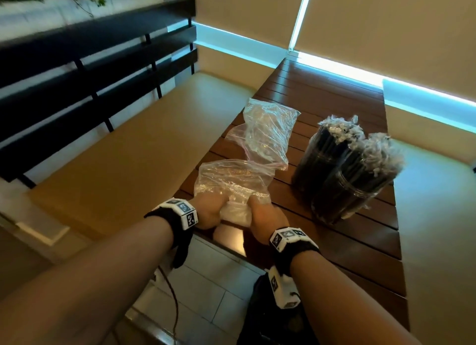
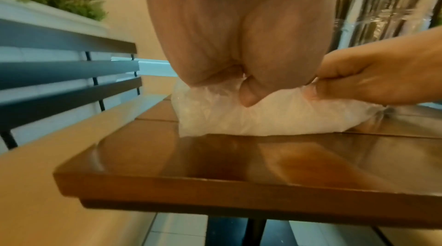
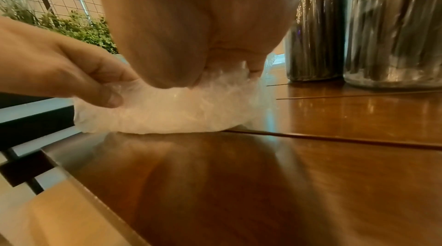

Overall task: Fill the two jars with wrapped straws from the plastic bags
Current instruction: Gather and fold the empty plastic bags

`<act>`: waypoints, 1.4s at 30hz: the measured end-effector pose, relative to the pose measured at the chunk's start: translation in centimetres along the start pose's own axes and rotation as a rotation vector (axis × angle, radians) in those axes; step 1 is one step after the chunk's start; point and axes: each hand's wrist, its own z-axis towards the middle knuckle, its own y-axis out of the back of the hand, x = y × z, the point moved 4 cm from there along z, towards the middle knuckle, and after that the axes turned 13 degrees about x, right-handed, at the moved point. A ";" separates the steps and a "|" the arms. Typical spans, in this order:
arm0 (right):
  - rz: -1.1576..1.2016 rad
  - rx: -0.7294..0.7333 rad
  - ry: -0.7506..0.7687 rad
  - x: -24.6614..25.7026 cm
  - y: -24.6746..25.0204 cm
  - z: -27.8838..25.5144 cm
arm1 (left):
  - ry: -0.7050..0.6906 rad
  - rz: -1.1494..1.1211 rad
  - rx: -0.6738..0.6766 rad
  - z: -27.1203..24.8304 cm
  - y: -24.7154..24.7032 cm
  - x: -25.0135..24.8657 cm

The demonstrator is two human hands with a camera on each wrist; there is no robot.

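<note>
Two clear jars (image 1: 332, 154) (image 1: 353, 187) stand at the table's right, both packed with black wrapped straws; they also show in the right wrist view as jars (image 3: 392, 42). A crumpled clear plastic bag (image 1: 231, 182) lies at the table's near edge and looks empty. My left hand (image 1: 212, 211) and right hand (image 1: 261, 214) both grip its bunched near end, fingers curled into the plastic. From the wrists, the left hand (image 2: 241, 87) and right hand (image 3: 208, 68) squeeze the bag (image 2: 275, 119) (image 3: 172, 114) against the wood. A second clear bag (image 1: 268, 133) lies flat farther back.
The slatted wooden table (image 1: 334, 254) is narrow, and its near edge is right under my hands. A tan bench seat (image 1: 128, 151) with a dark slatted back runs along the left, another seat on the right. A dark bag (image 1: 270, 319) sits on the tiled floor below.
</note>
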 end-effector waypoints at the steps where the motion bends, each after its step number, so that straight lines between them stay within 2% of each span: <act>1: 0.033 -0.023 -0.012 -0.1 0.0 0.3 | 0.005 -0.020 -0.013 0.4 -0.2 0.3; 3: 0.100 -0.077 -0.032 0.0 -0.1 0.6 | 0.049 0.001 -0.019 1.0 -0.7 0.7; 5: 0.092 -0.113 -0.055 0.1 -0.1 0.9 | 0.045 0.093 -0.114 1.5 -0.6 0.6; 7: 0.054 -0.092 -0.097 0.2 -0.4 1.1 | -0.067 0.292 -0.275 1.0 -0.3 -0.3; 8: 0.059 -0.079 -0.127 0.1 -0.4 1.2 | -0.148 0.467 -0.324 0.9 -0.3 -0.7; 9: 0.075 -0.070 -0.158 -0.1 -0.4 1.4 | -0.215 0.628 -0.346 0.5 -0.4 -1.0; 11: 0.088 -0.085 -0.184 -0.3 -0.1 1.8 | -0.259 0.763 -0.271 0.2 -0.5 -0.4; 13: 0.010 -0.114 -0.120 -0.1 0.0 2.0 | -0.200 0.702 -0.120 0.6 -0.7 1.2; 15: -0.185 -0.075 0.007 0.8 0.0 1.7 | -0.151 0.632 -0.019 1.0 -0.5 2.8; 18: -0.422 -0.065 0.138 1.8 0.0 1.2 | -0.128 0.523 -0.035 1.2 0.4 3.4; 19: -0.396 -0.079 0.141 1.8 0.2 1.3 | -0.113 0.490 -0.071 1.3 0.9 3.3; 22: -0.115 -0.074 0.100 1.6 1.6 1.6 | -0.079 0.405 -0.141 1.8 2.4 3.3; 25: 0.052 -0.043 0.051 1.2 2.7 2.1 | -0.141 0.088 -0.129 2.2 3.1 3.5; 26: 0.108 -0.039 0.038 1.0 2.7 2.5 | -0.119 0.044 -0.136 2.3 3.3 3.7; 28: 0.224 -0.043 -0.002 0.3 2.3 3.5 | -0.052 0.083 -0.217 2.3 3.7 3.9; 30: 0.316 -0.073 -0.071 -0.4 1.6 4.6 | -0.053 0.316 -0.291 2.3 3.7 4.1; 32: 0.312 -0.097 -0.173 -0.9 1.0 5.0 | -0.119 0.528 -0.320 2.1 3.4 4.0; 35: 0.074 -0.140 -0.234 -0.6 0.4 5.1 | -0.141 0.564 -0.224 1.9 3.0 4.3; 37: 0.011 -0.184 -0.227 -0.2 0.1 4.8 | -0.119 0.532 -0.106 2.1 2.7 4.1; 39: 0.056 -0.172 -0.234 -0.3 -0.6 4.5 | -0.082 0.507 -0.048 2.3 2.7 3.5; 42: 0.238 -0.103 -0.243 0.0 -1.4 4.4 | -0.085 0.245 -0.125 3.1 2.8 3.8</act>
